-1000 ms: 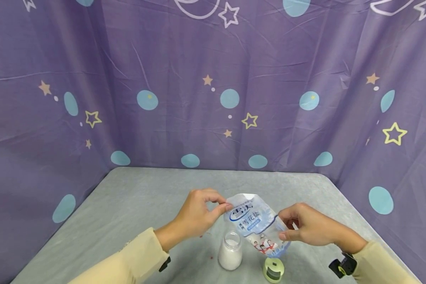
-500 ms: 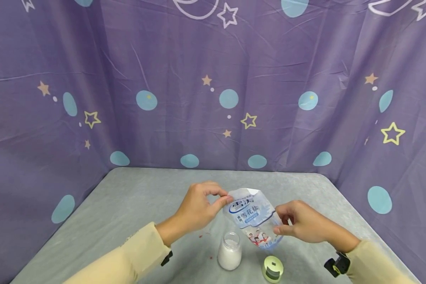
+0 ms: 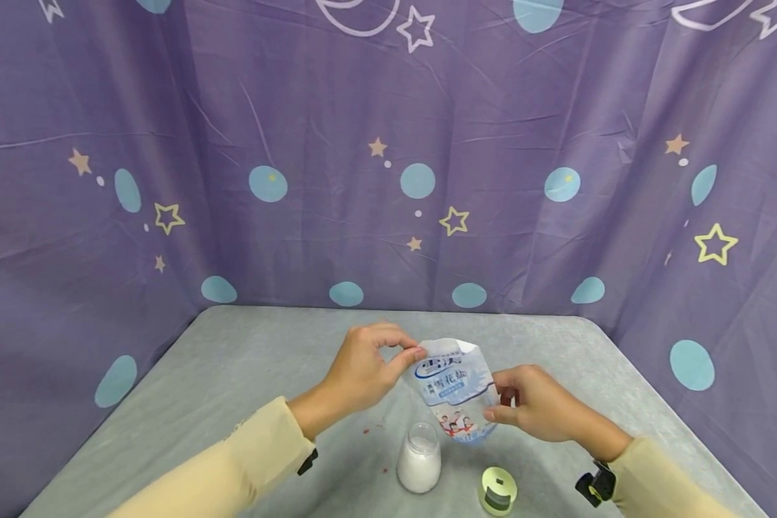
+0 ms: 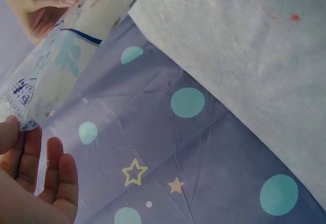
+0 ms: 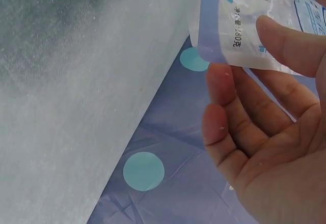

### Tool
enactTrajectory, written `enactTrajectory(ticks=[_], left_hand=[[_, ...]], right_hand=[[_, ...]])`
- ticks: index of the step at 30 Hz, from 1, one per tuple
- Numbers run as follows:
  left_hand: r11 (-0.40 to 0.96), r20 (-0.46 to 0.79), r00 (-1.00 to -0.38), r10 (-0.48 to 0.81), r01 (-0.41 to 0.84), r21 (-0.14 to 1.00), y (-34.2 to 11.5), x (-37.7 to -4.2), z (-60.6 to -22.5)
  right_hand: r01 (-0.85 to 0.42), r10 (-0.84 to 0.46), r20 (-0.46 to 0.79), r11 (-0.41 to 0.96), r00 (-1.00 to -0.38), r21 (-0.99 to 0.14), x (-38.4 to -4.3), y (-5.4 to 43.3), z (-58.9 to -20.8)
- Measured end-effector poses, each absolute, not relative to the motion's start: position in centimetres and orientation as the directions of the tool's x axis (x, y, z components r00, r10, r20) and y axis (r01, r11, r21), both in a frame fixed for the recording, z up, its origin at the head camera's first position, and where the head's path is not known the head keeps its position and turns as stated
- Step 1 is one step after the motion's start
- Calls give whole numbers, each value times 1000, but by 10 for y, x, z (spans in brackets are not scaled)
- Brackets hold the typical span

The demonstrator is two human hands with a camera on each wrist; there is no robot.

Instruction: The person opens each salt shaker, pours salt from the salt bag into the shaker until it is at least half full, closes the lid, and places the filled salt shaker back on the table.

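A blue-and-white printed salt bag is held up between both hands, above and behind a glass jar. My left hand pinches the bag's upper left corner between thumb and index finger. My right hand grips its right edge with the thumb in front. White grains fill much of the jar, whose mouth is uncovered. To the jar's right lies a light green lid. In the left wrist view the bag slants between the two hands; the right wrist view shows its lower end under the right thumb.
The jar and lid stand near the front of a grey-covered table. Small red marks dot the cover left of the jar. A purple curtain with stars and dots rises behind and at both sides.
The salt bag has risen and turned more upright. My right hand has moved left and slightly up with it, the left hand slightly up. The jar and lid stay where they were.
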State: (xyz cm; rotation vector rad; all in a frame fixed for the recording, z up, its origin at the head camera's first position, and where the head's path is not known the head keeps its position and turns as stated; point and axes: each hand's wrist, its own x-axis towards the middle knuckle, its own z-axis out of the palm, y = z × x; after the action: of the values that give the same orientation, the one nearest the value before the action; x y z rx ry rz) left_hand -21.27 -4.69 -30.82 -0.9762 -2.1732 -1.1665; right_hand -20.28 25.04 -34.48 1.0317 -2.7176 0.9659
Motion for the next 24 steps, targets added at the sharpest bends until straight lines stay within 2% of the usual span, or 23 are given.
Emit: enactTrajectory(ticks=[13,24], left_hand=[[407,672,-641,370,762,503,-42,-217,-306],[452,684,-613,396,778,436,-37,-223,-308]], right_hand=[[-573,-523,272,591,-808,-568,-210,240,-355],[-522,-494,238,582,-836,-624,-218,230,-366]])
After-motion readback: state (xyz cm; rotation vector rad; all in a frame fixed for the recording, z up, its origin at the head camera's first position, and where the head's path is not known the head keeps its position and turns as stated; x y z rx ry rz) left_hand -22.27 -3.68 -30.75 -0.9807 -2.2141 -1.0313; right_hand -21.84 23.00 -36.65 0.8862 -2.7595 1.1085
